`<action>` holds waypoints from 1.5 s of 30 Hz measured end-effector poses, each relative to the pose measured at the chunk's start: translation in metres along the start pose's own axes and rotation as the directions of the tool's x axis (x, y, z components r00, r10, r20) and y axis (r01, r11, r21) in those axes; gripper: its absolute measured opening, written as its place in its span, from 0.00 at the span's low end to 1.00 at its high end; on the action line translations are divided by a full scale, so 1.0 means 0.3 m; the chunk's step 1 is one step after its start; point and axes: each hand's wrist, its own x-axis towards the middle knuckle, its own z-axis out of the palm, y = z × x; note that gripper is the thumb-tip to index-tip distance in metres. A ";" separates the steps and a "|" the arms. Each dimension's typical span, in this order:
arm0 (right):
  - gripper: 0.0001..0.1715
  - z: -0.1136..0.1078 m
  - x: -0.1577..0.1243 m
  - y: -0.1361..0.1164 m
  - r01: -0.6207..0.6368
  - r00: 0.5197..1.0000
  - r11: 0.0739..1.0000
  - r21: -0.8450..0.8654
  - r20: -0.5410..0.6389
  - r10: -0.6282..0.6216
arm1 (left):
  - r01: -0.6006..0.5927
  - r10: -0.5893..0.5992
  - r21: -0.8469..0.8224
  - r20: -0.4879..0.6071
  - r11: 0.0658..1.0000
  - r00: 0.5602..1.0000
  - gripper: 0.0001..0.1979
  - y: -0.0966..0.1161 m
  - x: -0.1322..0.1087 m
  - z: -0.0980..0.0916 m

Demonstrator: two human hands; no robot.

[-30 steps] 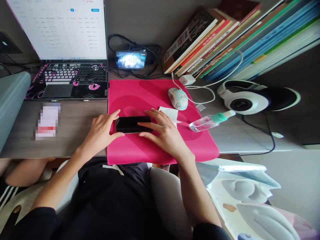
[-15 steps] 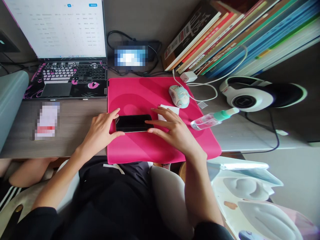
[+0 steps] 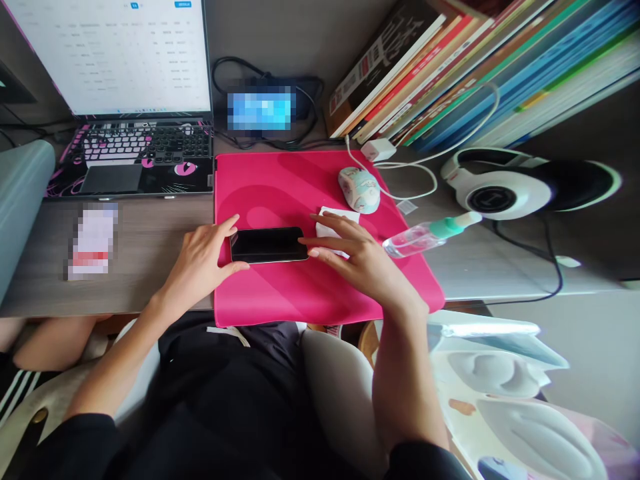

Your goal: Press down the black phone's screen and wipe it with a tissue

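A black smartphone lies flat on the pink desk mat, its screen dark. My left hand is round the phone's left end, thumb along the near edge and forefinger by the far corner. At the other end, my right hand has its fingers spread, the fingertips close to the phone's right edge; whether they touch it I cannot tell. Under the right fingers is a white folded tissue or cloth, partly covered. A clear bottle with a green-and-white dropper cap lies to the right of that hand.
A patterned mouse sits on the mat beside a white charger and its cable. Headphones and a row of books stand at right. An open laptop and a blurred phone-like object are at left.
My right hand has slid to the right, its fingertips leaving the screen for the phone's right edge. My left hand and the phone have stayed in place.
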 end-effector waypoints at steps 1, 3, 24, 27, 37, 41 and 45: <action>0.22 -0.002 -0.001 0.002 -0.005 1.000 1.000 0.006 0.000 0.005 | 0.000 0.000 0.001 0.001 1.000 1.000 0.46 0.000 0.000 0.000; 0.21 -0.007 -0.003 0.007 -0.006 1.000 1.000 0.013 0.003 0.006 | -0.004 0.004 0.003 -0.002 1.000 1.000 0.46 0.001 0.001 0.000; 0.25 0.017 0.008 -0.030 0.060 0.998 0.998 0.000 0.009 -0.060 | -0.027 0.027 0.021 -0.013 0.999 1.000 0.45 -0.006 -0.001 0.003; 0.25 0.025 0.012 -0.037 0.075 0.997 0.997 -0.003 0.009 -0.075 | -0.016 0.016 0.025 -0.002 1.000 1.000 0.45 -0.004 0.000 0.003; 0.28 0.055 0.022 -0.054 0.130 0.991 0.991 -0.039 -0.011 -0.131 | -0.030 0.031 0.023 -0.013 0.999 0.999 0.44 -0.004 0.001 0.002; 0.29 0.067 0.026 -0.058 0.157 0.987 0.986 -0.055 -0.019 -0.158 | -0.036 0.036 0.020 -0.018 0.999 0.999 0.44 -0.006 0.000 0.005; 0.29 0.076 0.031 -0.065 0.184 0.982 0.981 -0.057 -0.020 -0.185 | -0.037 0.037 0.025 -0.019 0.999 0.999 0.44 -0.006 0.000 0.006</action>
